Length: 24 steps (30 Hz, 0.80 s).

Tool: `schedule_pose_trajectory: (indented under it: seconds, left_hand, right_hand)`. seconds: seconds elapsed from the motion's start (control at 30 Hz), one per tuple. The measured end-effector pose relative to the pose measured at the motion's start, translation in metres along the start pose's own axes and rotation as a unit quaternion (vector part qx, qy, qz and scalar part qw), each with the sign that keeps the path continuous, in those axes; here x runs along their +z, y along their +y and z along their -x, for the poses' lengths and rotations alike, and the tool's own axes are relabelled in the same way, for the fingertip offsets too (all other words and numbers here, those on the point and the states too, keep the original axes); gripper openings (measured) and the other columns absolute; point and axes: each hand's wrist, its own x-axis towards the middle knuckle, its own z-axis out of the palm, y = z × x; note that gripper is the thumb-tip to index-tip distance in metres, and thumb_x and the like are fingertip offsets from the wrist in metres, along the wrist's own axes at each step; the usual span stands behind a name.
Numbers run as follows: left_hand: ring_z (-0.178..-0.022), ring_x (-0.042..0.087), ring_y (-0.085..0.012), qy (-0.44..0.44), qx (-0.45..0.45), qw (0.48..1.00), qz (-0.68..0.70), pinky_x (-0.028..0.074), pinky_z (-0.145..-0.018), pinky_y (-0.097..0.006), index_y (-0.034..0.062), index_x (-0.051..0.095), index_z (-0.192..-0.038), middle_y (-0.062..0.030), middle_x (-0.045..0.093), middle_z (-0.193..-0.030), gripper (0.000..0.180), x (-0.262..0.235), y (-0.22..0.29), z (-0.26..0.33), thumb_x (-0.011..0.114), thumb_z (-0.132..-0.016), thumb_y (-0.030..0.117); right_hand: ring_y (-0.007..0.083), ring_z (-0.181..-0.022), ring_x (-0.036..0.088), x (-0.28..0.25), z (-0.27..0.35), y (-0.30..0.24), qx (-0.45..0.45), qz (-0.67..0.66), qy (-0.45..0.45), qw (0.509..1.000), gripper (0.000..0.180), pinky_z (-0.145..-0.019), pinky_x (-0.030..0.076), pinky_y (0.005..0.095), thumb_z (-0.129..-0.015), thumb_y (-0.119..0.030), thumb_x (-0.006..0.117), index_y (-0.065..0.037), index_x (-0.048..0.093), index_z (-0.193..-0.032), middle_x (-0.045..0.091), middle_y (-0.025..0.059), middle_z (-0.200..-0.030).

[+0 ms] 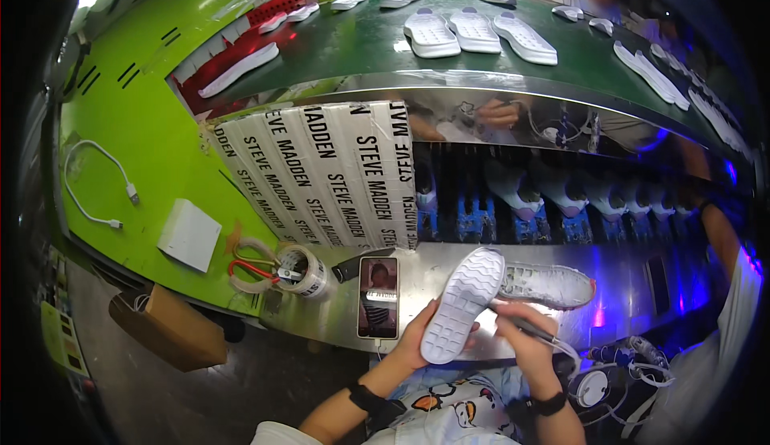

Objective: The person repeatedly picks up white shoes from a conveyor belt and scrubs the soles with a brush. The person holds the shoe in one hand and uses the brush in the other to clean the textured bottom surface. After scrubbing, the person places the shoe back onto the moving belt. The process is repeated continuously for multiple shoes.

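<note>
A white shoe sole (pixel 465 304), its blocky tread turned up toward me, is in my left hand (pixel 415 337). The fingers of that hand grip the sole's edge near its lower end. My right hand (pixel 525 337) is closed around a dark pen-like tool (pixel 539 331) with a pale cord trailing to the right. Its tip, by the sole's right edge, is hidden. Just behind, a second sole (pixel 549 286), greyish white with a reddish end, lies on the metal bench (pixel 425 256), partly covered by the held one.
A phone (pixel 378 296) lies left of my hands, beside a cup (pixel 305 272) of tools and red-handled scissors (pixel 245 272). A tape-covered box (pixel 321 176) stands behind. Several soles (pixel 473 32) sit on the green conveyor (pixel 345 52). Shoes (pixel 513 192) fill a lower rack. A co-worker's arm (pixel 722 240) reaches in at right.
</note>
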Motion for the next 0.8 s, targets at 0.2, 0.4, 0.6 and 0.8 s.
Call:
schedule_pose_trajectory:
  seconds: [0.2,0.4,0.6,0.8]
  left_hand:
    - [-0.116,0.054,-0.0358,-0.051,-0.004,0.999,0.003,0.046,-0.097,-0.051,0.0055,0.041,-0.136,-0.0189,0.052,-0.13,0.049,-0.01,-0.004,-0.019,0.034,-0.1,0.038]
    - [-0.101,0.06,-0.0346,-0.116,0.03,0.992,0.025,0.051,-0.088,-0.049,0.0054,0.041,-0.136,-0.021,0.055,-0.122,0.054,0.009,-0.003,-0.023,0.038,-0.097,0.042]
    - [-0.104,0.06,-0.0369,-0.056,0.001,0.996,-0.064,0.051,-0.089,-0.045,0.0035,0.04,-0.138,-0.026,0.056,-0.122,0.054,0.01,0.023,-0.029,0.039,-0.098,0.039]
    - [-0.109,0.061,-0.0254,-0.009,-0.159,0.957,-0.242,0.05,-0.093,-0.035,-0.006,0.042,-0.134,-0.0203,0.057,-0.125,0.046,0.032,0.038,-0.05,0.048,-0.096,0.021]
  right_hand:
    - [0.0266,-0.084,0.069,0.022,0.019,0.008,-0.233,0.144,-0.119,0.954,0.019,-0.077,0.054,0.0305,-0.074,0.001,0.07,0.0,0.068,-0.093,0.069,0.016,-0.092]
    - [0.025,-0.083,0.068,0.03,0.021,0.006,-0.207,0.146,-0.159,0.954,0.024,-0.076,0.053,0.0305,-0.075,0.002,0.068,-0.003,0.07,-0.099,0.069,0.0139,-0.1]
    - [0.0208,-0.09,0.066,0.011,0.0,-0.002,-0.144,0.138,-0.195,0.96,0.022,-0.083,0.051,0.0298,-0.076,0.0,0.069,-0.005,0.072,-0.097,0.07,0.0105,-0.1]
    - [0.0224,-0.086,0.067,-0.004,-0.007,0.0,-0.119,0.11,-0.286,0.944,0.022,-0.08,0.051,0.0298,-0.075,-0.006,0.068,-0.007,0.072,-0.097,0.071,0.0091,-0.096]
